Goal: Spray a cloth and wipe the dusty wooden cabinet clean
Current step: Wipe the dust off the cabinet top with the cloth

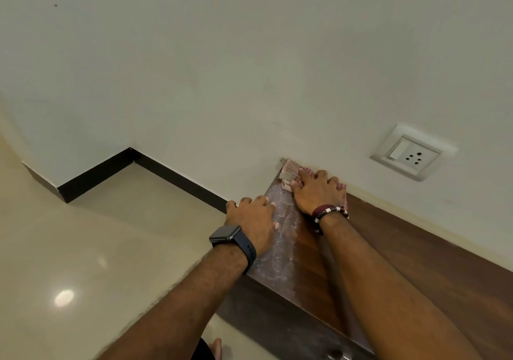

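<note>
Head view looks down on two forearms reaching out over the top of a wooden cabinet [416, 248] set against a pale wall [222, 68]. Nearest, the cabinet's front edge runs across the lower part of the view, with glossy floor tiles [83, 248] to its left. Further in, the left hand [252, 220], a dark watch [224, 233] on its wrist, rests flat with fingers spread on the top near the left end, holding nothing and seemingly steadying the body. A pale dusty band [280, 237] runs beside it along that left end; the wood to its right looks darker and cleaner. Beyond, the right hand [317, 190], with beaded bracelets [330, 211], lies palm down with fingers spread over a pink checked cloth [288, 173] pressed into the far left corner where the top meets the wall. A wall socket [410, 152] sits further right, above the top.

The wiping looks partly done. To do it well, I would keep the palm flat, draw the cloth from the back corner along the left end toward the front edge in overlapping passes, and lift the left hand clear as the cloth nears it.
</note>
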